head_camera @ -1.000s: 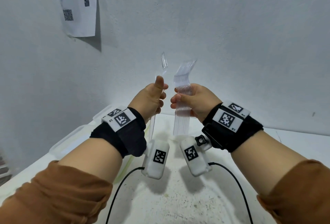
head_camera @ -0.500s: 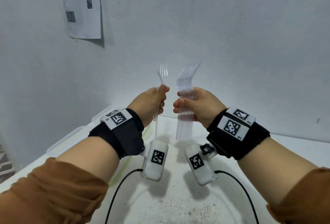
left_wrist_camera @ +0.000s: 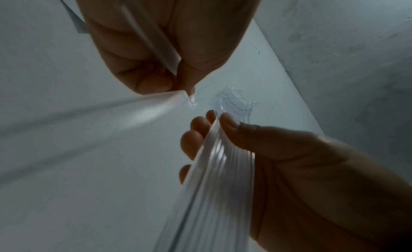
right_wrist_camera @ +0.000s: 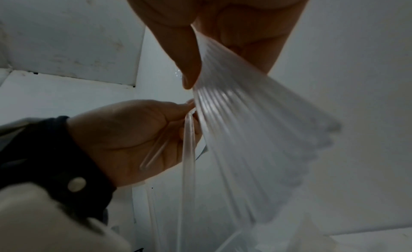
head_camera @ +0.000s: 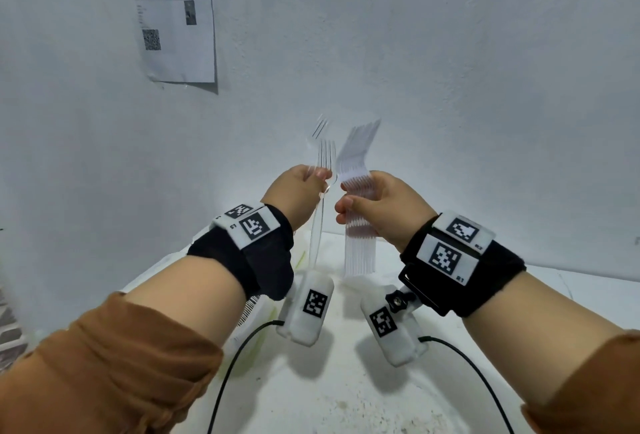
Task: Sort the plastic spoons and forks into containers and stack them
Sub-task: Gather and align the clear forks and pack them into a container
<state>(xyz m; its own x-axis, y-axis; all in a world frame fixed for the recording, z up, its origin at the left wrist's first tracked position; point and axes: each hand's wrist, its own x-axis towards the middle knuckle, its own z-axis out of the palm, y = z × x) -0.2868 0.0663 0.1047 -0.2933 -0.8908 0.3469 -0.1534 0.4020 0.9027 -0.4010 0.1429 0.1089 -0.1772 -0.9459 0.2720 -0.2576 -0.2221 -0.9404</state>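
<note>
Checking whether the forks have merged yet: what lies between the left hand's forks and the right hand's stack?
Nothing: in the head view only bare wall shows between the loose forks and the fork stack.

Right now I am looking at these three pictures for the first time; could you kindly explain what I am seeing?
No machine: a person wearing cameras. The wide picture comes from their head; the two dim ones look up from each wrist, from the white camera pods hanging under the black straps. The left hand pinches what look like two clear plastic forks. The right hand grips a nested stack of forks, tines up. Below is a white table, with a clear container at the left, mostly hidden by the arm. A printed sheet hangs on the wall.
</note>
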